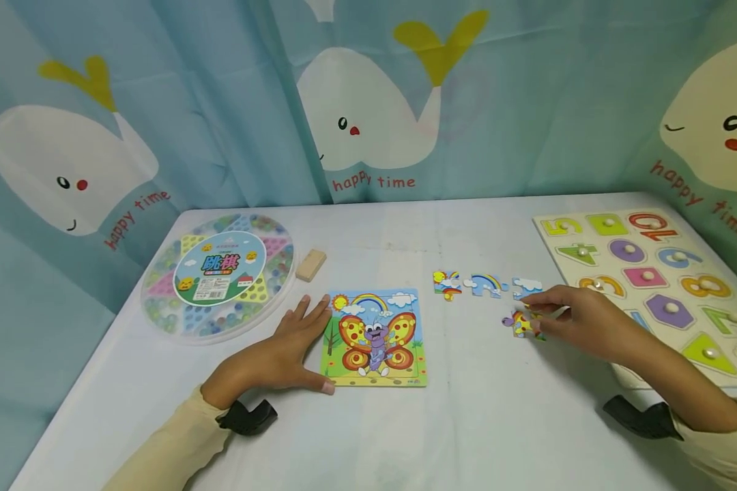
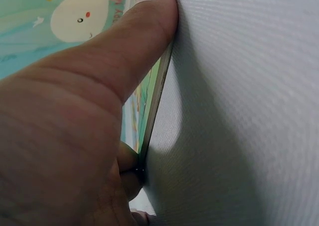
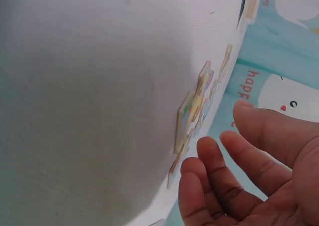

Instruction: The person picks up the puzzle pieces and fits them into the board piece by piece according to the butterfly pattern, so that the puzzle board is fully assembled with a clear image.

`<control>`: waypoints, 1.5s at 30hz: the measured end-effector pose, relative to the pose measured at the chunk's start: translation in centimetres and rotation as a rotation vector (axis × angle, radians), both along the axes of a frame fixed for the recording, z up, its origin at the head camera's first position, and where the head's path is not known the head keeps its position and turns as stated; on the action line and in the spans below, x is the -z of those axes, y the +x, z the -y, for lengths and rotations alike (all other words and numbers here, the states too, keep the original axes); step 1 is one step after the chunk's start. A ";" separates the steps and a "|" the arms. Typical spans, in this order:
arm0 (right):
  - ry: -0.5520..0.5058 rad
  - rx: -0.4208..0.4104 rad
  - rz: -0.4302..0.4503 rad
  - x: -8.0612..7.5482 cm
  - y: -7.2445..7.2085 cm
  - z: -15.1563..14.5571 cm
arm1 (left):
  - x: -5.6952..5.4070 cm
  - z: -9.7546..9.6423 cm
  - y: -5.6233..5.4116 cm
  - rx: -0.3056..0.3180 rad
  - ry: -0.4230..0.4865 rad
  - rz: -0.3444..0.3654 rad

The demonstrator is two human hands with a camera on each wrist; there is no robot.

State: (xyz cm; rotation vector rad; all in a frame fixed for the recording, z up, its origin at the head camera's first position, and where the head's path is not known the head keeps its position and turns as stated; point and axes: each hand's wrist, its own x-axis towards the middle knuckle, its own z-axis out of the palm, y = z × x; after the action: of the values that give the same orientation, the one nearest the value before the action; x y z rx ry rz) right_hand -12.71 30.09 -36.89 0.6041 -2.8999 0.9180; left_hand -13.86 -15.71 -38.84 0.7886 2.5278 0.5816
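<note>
A square butterfly picture puzzle (image 1: 374, 341) lies flat on the table in the head view. My left hand (image 1: 288, 344) rests at its left side with fingers spread. Its thumb touches the board's near edge, as the left wrist view also shows. To the right, my right hand (image 1: 580, 320) hovers low beside a colourful puzzle piece (image 1: 520, 323), partly hidden by the fingers. In the right wrist view the thumb and fingers stand apart with nothing between them. Beyond lie a sun piece (image 1: 447, 283), a rainbow piece (image 1: 486, 285) and a cloud piece (image 1: 526, 287).
At the left lies a round Chinese checkers box (image 1: 270, 296) full of marbles, beside a small wooden block (image 1: 311, 264). A number and shape peg board (image 1: 641, 259) occupies the right side, under the right forearm. A whale-print curtain (image 1: 233, 123) hangs behind the white table (image 1: 393, 443).
</note>
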 end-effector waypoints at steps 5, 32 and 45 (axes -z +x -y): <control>0.013 0.012 -0.014 0.3 0.1 -0.1 | 0.0 -0.1 0.0 0.003 0.008 0.005; 0.029 -0.042 0.038 0.7 -0.2 1.1 | 0.0 0.0 -0.1 -0.006 -0.005 -0.007; 0.066 -0.059 0.122 0.5 -0.5 1.8 | 0.1 -0.1 -0.1 0.001 -0.001 -0.009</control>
State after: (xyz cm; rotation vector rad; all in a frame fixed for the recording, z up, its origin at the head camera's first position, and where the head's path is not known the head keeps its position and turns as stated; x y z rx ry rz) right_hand -13.22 28.26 -37.37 0.6649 -3.0470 0.9005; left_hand -13.94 -15.63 -38.96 0.7946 2.5357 0.5776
